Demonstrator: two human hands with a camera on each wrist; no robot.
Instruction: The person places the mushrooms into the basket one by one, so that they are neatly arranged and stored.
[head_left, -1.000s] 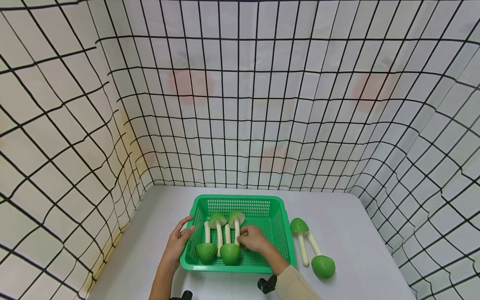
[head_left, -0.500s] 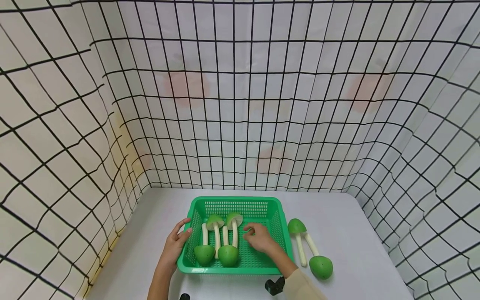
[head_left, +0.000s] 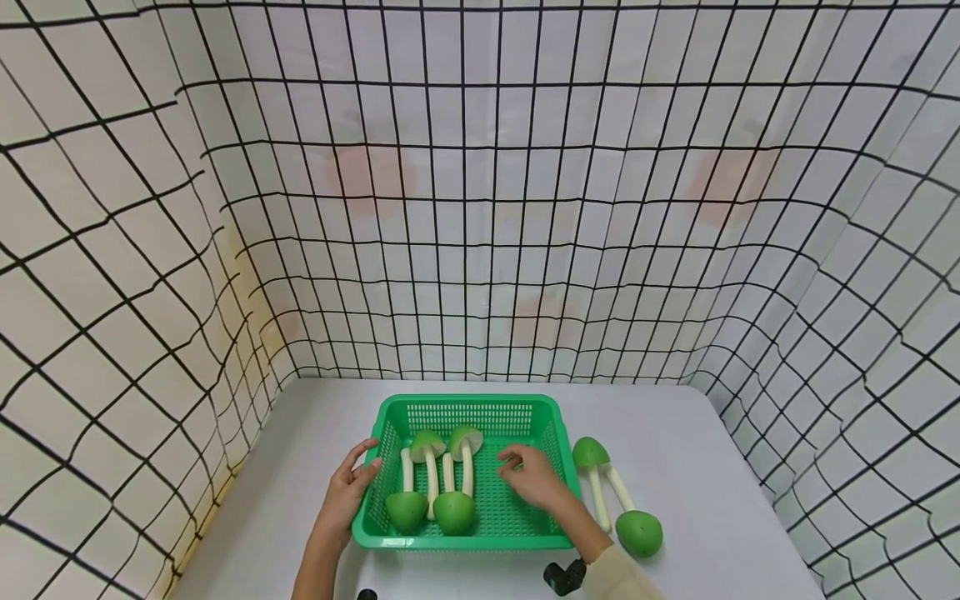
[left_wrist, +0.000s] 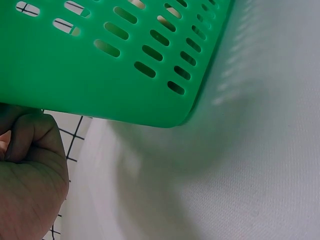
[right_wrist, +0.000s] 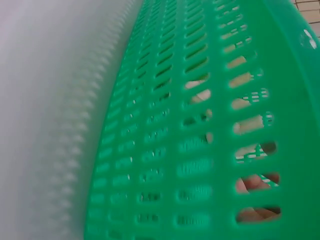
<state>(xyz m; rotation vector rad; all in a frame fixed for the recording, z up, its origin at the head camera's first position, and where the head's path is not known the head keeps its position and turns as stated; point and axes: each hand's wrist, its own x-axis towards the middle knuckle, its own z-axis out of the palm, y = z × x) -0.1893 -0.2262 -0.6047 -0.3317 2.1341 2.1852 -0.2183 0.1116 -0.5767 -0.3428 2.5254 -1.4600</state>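
Several imitation mushrooms with green caps and white stems lie side by side in the left half of a green plastic basket (head_left: 465, 542); one green-capped mushroom (head_left: 453, 512) is at the front of the row. My left hand (head_left: 347, 492) holds the basket's left rim; in the left wrist view its curled fingers meet the rim's edge. Over the basket's right half, my right hand (head_left: 532, 477) hovers with loosely bent fingers and nothing between them. In the right wrist view the slotted basket wall (right_wrist: 165, 125) hides most of that hand.
Two more green mushrooms lie on the white table (head_left: 720, 500) right of the basket: one cap (head_left: 591, 452) points away, the other cap (head_left: 639, 533) toward me. A black wire grid (head_left: 487, 250) backed with pale cloth encloses the back and sides.
My right hand has let go of the rightmost mushroom's stem in the basket and moved right, away from it. My left hand stays at the rim. The head view has shifted slightly.
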